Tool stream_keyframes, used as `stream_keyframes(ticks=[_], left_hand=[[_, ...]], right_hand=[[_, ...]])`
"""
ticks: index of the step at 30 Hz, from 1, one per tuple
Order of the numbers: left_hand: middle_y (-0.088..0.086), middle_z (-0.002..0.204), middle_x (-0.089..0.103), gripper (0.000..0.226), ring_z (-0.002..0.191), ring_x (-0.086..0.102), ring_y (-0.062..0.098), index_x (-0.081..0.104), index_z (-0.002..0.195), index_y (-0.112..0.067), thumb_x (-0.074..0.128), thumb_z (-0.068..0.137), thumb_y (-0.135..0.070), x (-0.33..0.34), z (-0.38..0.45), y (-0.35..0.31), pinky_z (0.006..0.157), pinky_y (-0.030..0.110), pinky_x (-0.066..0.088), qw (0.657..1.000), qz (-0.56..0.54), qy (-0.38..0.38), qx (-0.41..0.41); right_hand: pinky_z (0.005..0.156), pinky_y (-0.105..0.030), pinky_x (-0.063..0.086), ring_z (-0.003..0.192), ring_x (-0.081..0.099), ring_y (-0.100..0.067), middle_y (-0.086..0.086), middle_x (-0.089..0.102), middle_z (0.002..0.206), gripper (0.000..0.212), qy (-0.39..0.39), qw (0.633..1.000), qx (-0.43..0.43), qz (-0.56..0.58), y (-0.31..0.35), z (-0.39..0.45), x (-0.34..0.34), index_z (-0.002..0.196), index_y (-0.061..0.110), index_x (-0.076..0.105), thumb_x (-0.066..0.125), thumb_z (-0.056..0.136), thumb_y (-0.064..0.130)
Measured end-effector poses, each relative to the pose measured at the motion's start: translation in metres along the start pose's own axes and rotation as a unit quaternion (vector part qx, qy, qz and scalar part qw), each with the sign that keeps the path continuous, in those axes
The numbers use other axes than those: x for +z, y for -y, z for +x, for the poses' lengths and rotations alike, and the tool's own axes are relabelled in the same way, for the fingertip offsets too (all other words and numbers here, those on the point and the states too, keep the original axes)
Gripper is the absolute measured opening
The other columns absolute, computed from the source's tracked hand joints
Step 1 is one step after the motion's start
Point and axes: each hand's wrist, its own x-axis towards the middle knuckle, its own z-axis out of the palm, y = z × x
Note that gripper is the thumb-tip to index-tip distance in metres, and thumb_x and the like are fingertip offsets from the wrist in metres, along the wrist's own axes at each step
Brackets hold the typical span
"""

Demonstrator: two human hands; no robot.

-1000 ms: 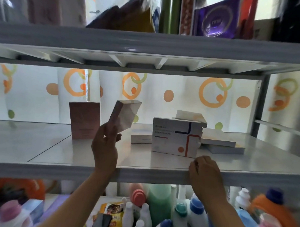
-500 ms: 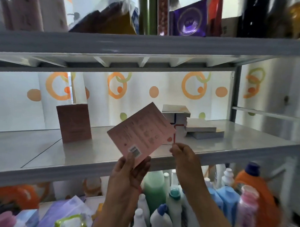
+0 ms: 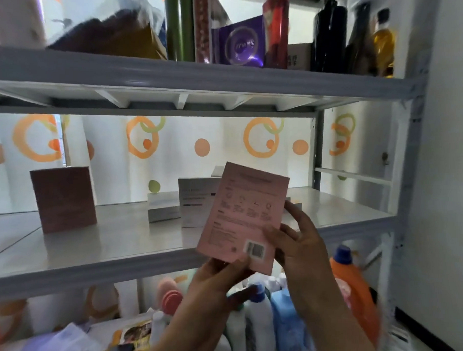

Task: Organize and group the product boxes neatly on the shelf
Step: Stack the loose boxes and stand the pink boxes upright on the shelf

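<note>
Grey metal shelf (image 3: 117, 250), dotted curtain behind. Dark pink box (image 3: 64, 198) upright near left end; white boxes (image 3: 195, 200) mid-shelf. Both hands pinch pink box (image 3: 243, 217) before the front edge: left hand (image 3: 216, 277) at bottom, right hand (image 3: 298, 246) at right side.

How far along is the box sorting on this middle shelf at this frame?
Early to midway. Done: one pink box stands upright alone at the shelf's left. In hand: a matching pink box, back panel and barcode facing the camera, is gripped by the left hand at its bottom edge and the right hand at its right side. Left: placing it, and tidying the white boxes bunched behind it.
</note>
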Motion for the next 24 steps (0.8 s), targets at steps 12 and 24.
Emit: stream_keyframes(ticks=[12, 24], left_hand=[[0.012, 0.097, 0.074, 0.038, 0.091, 0.072, 0.027, 0.065, 0.107, -0.008, 0.073, 0.07, -0.006, 0.006, 0.015, -0.014, 0.075, 0.036, 0.057, 0.992, 0.06, -0.016, 0.106], [-0.013, 0.085, 0.073, 0.024, 0.082, 0.068, 0.001, 0.067, 0.081, -0.014, 0.079, 0.07, 0.003, 0.048, 0.007, 0.006, 0.062, 0.018, 0.053, 0.925, 0.325, 0.039, 0.194]], right_hand=[[0.062, -0.025, 0.059, 0.08, 0.073, -0.014, 0.008, 0.076, 0.088, 0.042, -0.024, 0.992, -0.045, -0.117, -0.004, 0.014, -0.03, 0.107, 0.039, 0.063, 0.071, 0.084, 0.006], [0.083, -0.026, 0.058, 0.094, 0.069, -0.011, 0.009, 0.072, 0.1, 0.026, 0.042, 0.998, 0.001, -0.056, 0.015, -0.002, -0.049, 0.102, 0.029, 0.069, 0.071, 0.08, 0.041]])
